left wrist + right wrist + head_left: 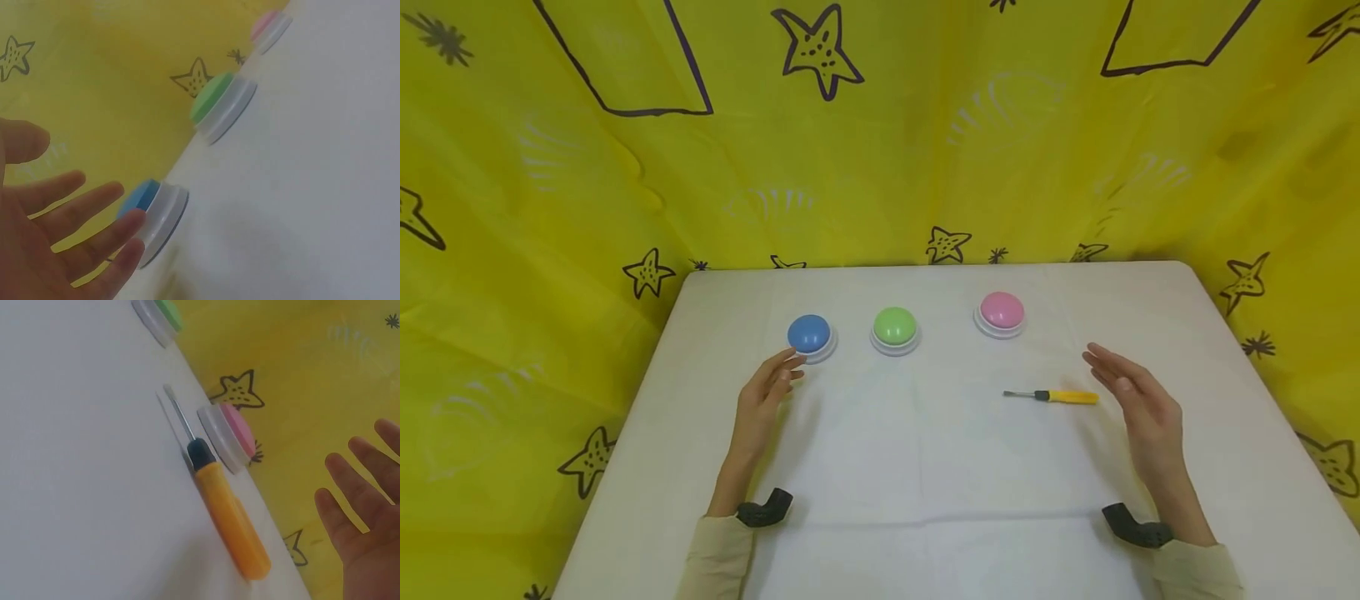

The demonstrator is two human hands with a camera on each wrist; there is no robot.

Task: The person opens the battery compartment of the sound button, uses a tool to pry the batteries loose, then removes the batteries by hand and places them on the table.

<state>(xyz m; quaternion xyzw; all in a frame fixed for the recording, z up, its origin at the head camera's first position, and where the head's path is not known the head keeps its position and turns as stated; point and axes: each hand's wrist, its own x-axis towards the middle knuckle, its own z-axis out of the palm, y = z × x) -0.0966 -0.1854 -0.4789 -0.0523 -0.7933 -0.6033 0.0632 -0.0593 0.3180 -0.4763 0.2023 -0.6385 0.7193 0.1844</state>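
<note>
My left hand (763,405), fingers loosely extended, hovers just in front of a blue push button (809,333) on a white base and holds nothing. In the left wrist view its fingers overlap part of that blue button (141,197). On the right, my right hand (1150,417) is held above the table with relaxed fingers and nothing in them. Nearest to it lies a screwdriver (1071,397) with a yellow handle, a black collar and a metal shaft whose tip points left. The right wrist view shows the screwdriver (228,519) apart from the fingers.
A green button (895,326) stands in the middle, and a pink button (1002,311) is farther right, behind the screwdriver. All rest on a white-covered table (880,467). Yellow cloth (880,167) with drawn stars rises behind the table and along its sides.
</note>
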